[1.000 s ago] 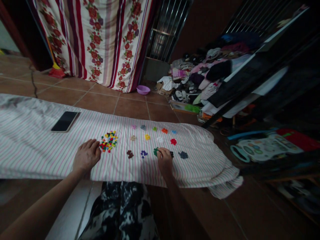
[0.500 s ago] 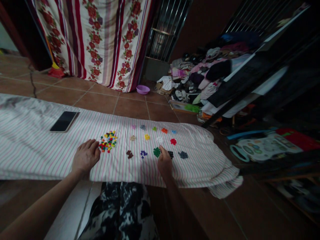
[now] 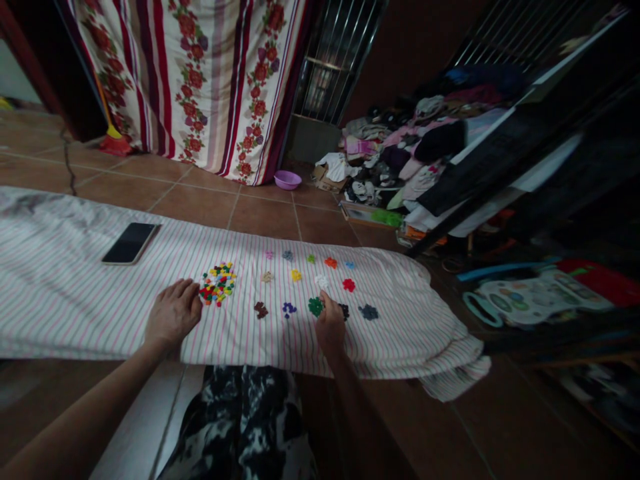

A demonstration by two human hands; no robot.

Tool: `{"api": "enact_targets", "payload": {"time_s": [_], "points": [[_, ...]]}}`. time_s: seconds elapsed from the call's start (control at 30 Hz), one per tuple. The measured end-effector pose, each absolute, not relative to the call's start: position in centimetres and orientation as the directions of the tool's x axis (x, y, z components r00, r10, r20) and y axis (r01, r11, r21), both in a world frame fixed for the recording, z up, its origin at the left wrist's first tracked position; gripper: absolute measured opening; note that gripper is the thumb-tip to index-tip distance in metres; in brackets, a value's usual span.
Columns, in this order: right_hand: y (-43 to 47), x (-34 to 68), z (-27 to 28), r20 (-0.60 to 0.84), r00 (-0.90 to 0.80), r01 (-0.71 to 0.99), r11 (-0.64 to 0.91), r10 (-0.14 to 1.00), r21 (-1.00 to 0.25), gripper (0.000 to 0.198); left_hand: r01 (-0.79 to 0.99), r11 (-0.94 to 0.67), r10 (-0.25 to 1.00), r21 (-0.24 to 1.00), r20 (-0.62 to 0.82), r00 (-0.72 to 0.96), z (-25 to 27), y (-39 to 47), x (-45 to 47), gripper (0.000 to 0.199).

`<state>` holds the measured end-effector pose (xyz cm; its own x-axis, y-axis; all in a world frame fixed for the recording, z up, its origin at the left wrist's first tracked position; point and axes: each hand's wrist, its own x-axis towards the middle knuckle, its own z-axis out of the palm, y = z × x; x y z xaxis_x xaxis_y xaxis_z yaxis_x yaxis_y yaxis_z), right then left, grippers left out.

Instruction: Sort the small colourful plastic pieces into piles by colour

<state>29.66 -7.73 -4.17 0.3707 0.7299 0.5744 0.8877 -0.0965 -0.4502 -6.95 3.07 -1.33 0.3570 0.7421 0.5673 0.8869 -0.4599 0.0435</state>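
Note:
My left hand (image 3: pixel 173 312) lies palm down on the striped cloth, fingers stretched out and holding nothing. Its fingertips are at the left edge of a mixed pile of small coloured pieces (image 3: pixel 218 285). Further right, my right hand (image 3: pixel 331 327) is closed in a pinch beside the dark green pieces (image 3: pixel 315 307), just below the white pieces (image 3: pixel 321 281). Whatever is between its fingertips is too small to make out. Black pieces (image 3: pixel 345 311) are partly hidden behind this hand. Dark blue pieces (image 3: pixel 289 309), brown pieces (image 3: pixel 261 309) and dark grey pieces (image 3: pixel 369 312) share the nearest row.
Behind lie yellow pieces (image 3: pixel 297 275), red pieces (image 3: pixel 349 285) and orange pieces (image 3: pixel 331 263), among other small groups. A phone (image 3: pixel 131 243) rests on the cloth (image 3: pixel 100 307) at left. Beyond are a purple basin (image 3: pixel 287 179) and a heap of clothes (image 3: pixel 395 143).
The view has shifted very slightly. Both hands keep nearly the same places, the right one still pinched beside the dark green pieces.

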Motion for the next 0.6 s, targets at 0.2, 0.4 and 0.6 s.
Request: {"api": "enact_targets", "payload": {"time_s": [0.2, 0.4, 0.6], "points": [[-7.70, 30.04, -4.86, 0.598, 0.360, 0.889, -0.070, 0.716, -0.452, 0.050, 0.888, -0.458, 0.743, 0.050, 0.570, 0.351, -1.50, 3.13, -6.97, 0.033], [-7.76, 30.13, -5.11, 0.596, 0.376, 0.881, -0.076, 0.710, -0.467, 0.050, 0.886, -0.459, 0.749, 0.066, 0.565, 0.346, -1.66, 3.17, -7.03, 0.033], [-7.89, 30.10, -4.95, 0.669, 0.342, 0.906, -0.041, 0.659, -0.422, 0.045, 0.890, -0.445, 0.779, 0.104, 0.534, 0.327, -1.61, 3.20, -6.87, 0.033]]}}
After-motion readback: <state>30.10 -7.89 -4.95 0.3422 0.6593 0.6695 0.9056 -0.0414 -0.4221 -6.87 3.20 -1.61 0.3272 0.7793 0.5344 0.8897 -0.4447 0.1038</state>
